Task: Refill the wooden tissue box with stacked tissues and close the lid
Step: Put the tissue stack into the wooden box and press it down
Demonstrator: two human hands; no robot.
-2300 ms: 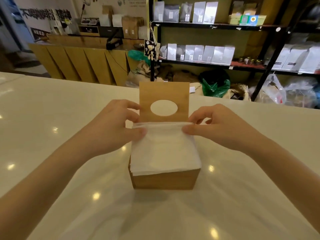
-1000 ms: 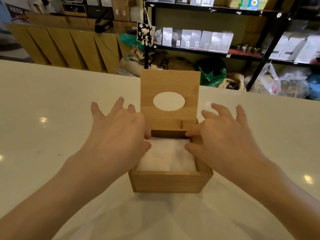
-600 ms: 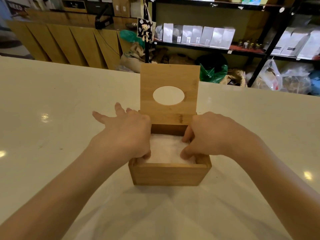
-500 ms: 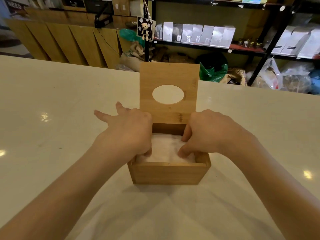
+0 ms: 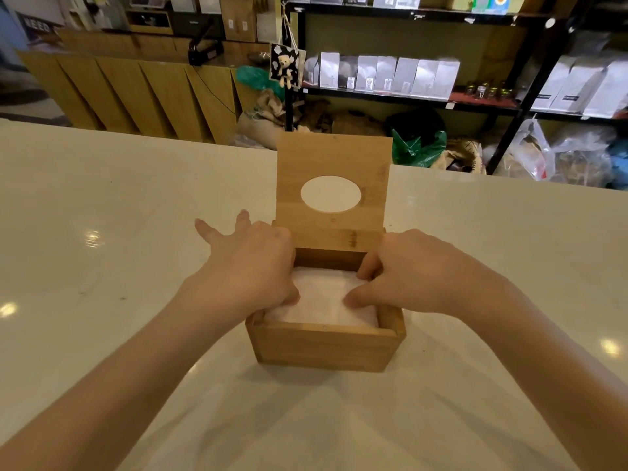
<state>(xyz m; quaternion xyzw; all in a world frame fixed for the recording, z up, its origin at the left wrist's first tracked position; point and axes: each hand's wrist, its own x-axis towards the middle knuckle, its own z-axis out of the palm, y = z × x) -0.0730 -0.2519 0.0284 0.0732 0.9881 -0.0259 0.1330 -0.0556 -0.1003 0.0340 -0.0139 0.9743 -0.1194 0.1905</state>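
A square wooden tissue box [image 5: 323, 346] stands on the white table [image 5: 102, 266] right in front of me. Its hinged lid [image 5: 331, 229], with an oval hole, stands upright at the far side. White stacked tissues [image 5: 323, 300] lie inside, below the rim. My left hand [image 5: 248, 266] rests over the box's left wall, thumb and some fingers down on the tissues, other fingers spread outside. My right hand [image 5: 407, 270] covers the right wall, with its thumb and a fingertip pressing on the tissues. Neither hand grips anything.
Beyond the table's far edge stand a black shelf rack [image 5: 407, 96] with white bags, plastic sacks [image 5: 418, 141] on the floor and a wooden counter [image 5: 136, 90] at the left.
The tissue stack, held above the box at first, now sits down inside it. Both hands dropped onto it and press at the sides; in the last half second they barely moved.
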